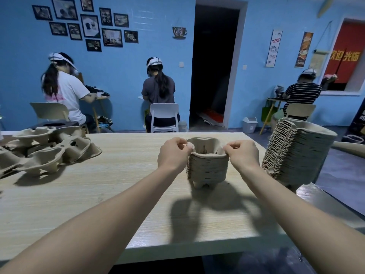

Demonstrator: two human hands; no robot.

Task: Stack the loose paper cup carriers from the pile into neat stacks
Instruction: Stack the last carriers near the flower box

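Observation:
A short stack of brown pulp cup carriers point(207, 169) stands in the middle of the wooden table point(118, 194). My left hand point(173, 153) pinches the left rim of the top carrier, and my right hand point(242, 153) pinches its right rim. A loose pile of carriers point(45, 151) lies at the table's left end. A much taller stack of carriers point(296, 153) stands at the table's right edge, leaning a little to the right.
A black box point(57, 124) sits behind the loose pile. Beyond the table, three people sit on chairs with their backs turned at small tables along the blue wall. A dark doorway point(213, 66) opens straight ahead, with a small bin point(249, 124) beside it.

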